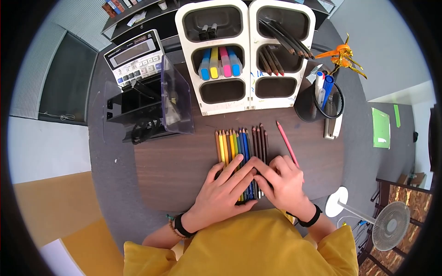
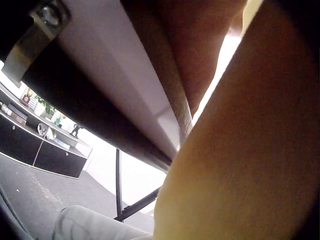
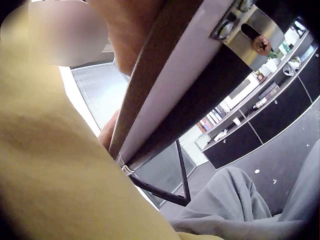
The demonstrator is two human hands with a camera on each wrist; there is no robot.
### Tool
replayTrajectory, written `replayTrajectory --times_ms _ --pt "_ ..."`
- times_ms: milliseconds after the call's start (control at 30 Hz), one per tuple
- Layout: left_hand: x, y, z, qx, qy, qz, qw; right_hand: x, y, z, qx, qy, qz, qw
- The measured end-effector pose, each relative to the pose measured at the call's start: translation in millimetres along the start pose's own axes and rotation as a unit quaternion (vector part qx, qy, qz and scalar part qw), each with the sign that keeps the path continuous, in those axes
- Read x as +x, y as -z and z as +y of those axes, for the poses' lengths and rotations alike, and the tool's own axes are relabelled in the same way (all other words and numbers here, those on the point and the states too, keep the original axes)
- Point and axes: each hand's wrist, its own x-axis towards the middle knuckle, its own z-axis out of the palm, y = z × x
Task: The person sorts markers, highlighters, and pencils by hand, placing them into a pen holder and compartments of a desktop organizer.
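In the head view, a row of colored pencils (image 1: 232, 142) lies side by side on a brown desk board, running from yellow through green and blue to dark tones. My left hand (image 1: 223, 193) rests across the lower part of the row, its fingers stretched up and to the right. At the row's right side, my right hand (image 1: 283, 181) touches the dark pencils (image 1: 260, 142), index finger and thumb reaching left, the other fingers bent. The fingertips of both hands meet over the row. One pink pencil (image 1: 287, 145) lies apart, beside the right hand. Neither wrist view shows the pencils.
Behind the row stands a white organizer (image 1: 248, 92) with highlighters and dark pencils. A mesh pen cup (image 1: 320, 110) and stapler (image 1: 332, 129) are at right. A clear desk caddy (image 1: 177, 99) and calculator (image 1: 136, 55) are at left. A white fan (image 1: 390, 225) sits at lower right.
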Motion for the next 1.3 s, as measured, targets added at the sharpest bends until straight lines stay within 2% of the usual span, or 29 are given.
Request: replayTrajectory --times_ms 33,400,500,567,600,633,700,767,833,867,933,967,1067,1167,1233,1300 --pt "0 0 0 -0.002 -0.002 -0.002 1.0 0 1 -1 -0.022 0.007 -0.028 0.999" --pt "0 1 -1 -0.011 -0.006 0.013 1.0 -3 -5 -2 -0.012 -0.021 0.011 1.0" --pt "0 2 -1 -0.01 -0.008 0.016 1.0 -6 1 2 0.02 -0.024 0.029 0.999" --pt "0 2 -1 -0.01 -0.008 0.017 1.0 -3 13 4 -0.014 -0.041 0.093 0.995" --pt "-1 2 -2 -0.014 -0.01 0.017 1.0 1 22 -1 -0.024 -0.084 0.099 0.991" --pt "-1 2 -2 -0.018 -0.012 0.017 1.0 -2 27 0 -0.042 -0.142 0.086 0.985" --pt "-1 2 -2 -0.02 -0.012 0.018 1.0 0 37 1 -0.07 -0.196 0.078 0.975" --pt "-2 4 -2 -0.022 -0.011 0.02 0.999 -2 40 7 -0.085 -0.194 0.06 0.976" --pt "-3 5 -2 -0.033 -0.021 0.034 0.999 -3 41 9 -0.065 -0.245 0.012 0.967" --pt "-5 5 -2 -0.032 -0.02 0.035 0.999 -4 41 11 -0.065 -0.245 0.012 0.967" --pt "-9 6 -3 -0.082 -0.031 0.102 0.991 -4 41 15 -0.022 -0.262 -0.031 0.964" --pt "-12 7 -5 -0.082 -0.03 0.102 0.991 -3 41 16 -0.022 -0.262 -0.031 0.964" --pt "-19 20 -10 -0.115 0.006 0.209 0.971 0 41 16 -0.007 -0.247 -0.044 0.968" --pt "-34 32 -21 -0.118 0.043 0.197 0.972 7 51 3 0.015 -0.27 -0.07 0.96" --pt "-39 38 -20 -0.118 0.05 0.197 0.972 16 61 -19 0.086 -0.266 -0.102 0.955" --pt "-47 36 -20 -0.119 0.062 0.191 0.972 23 60 -36 0.125 -0.165 -0.122 0.971"
